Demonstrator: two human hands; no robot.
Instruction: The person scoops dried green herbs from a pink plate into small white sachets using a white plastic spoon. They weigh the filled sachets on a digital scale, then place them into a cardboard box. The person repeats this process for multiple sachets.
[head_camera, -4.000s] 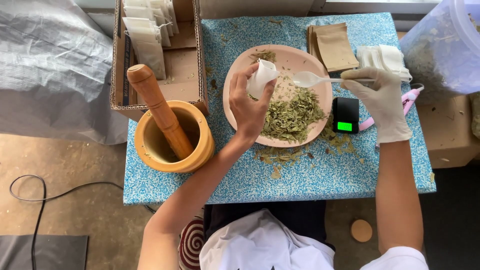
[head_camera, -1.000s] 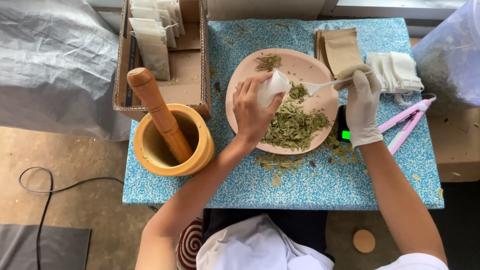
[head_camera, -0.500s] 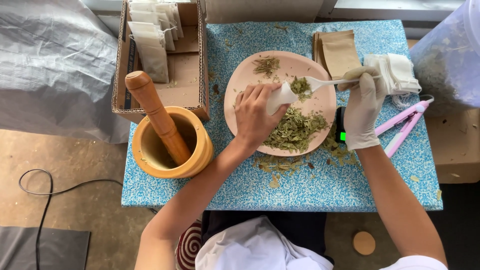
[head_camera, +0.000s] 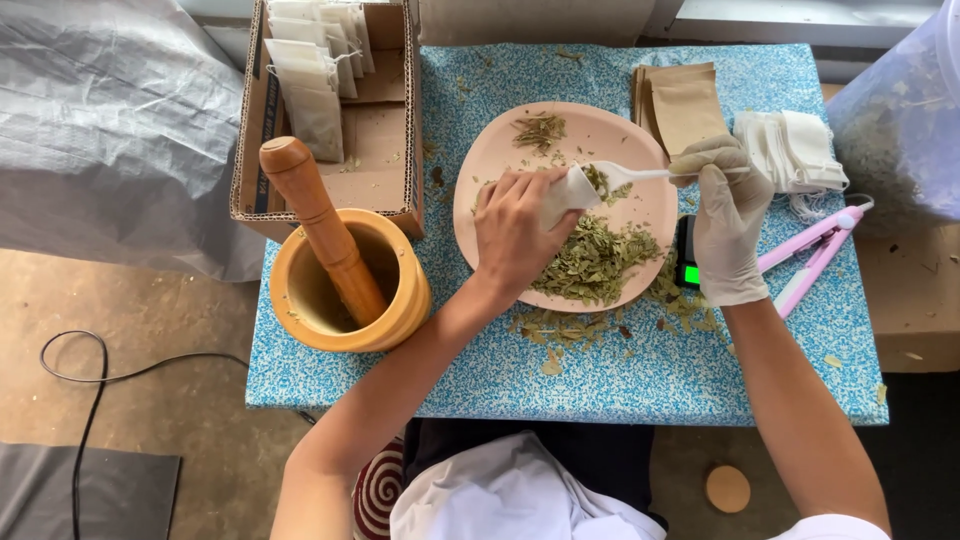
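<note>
My left hand (head_camera: 517, 232) is bare and holds a small white filter bag (head_camera: 565, 192) over the pink plate (head_camera: 500, 150). In a white glove, my right hand (head_camera: 723, 222) grips a white plastic spoon (head_camera: 630, 176) whose bowl, loaded with dried green leaves, touches the mouth of the bag. A heap of dried leaves (head_camera: 597, 262) lies on the near part of the plate, and a smaller clump (head_camera: 538, 128) lies at its far edge.
A wooden mortar with pestle (head_camera: 340, 275) stands at the left. A cardboard box (head_camera: 385, 150) behind it holds filled bags. Brown pouches (head_camera: 683, 102), a stack of white bags (head_camera: 795, 150), a small scale (head_camera: 687, 252), a pink sealer (head_camera: 815, 255) and a plastic tub (head_camera: 900, 120) lie right.
My right hand scooped leaves from the heap and brought the spoon to the bag's mouth. My left hand lowered and tilted the bag toward the spoon.
</note>
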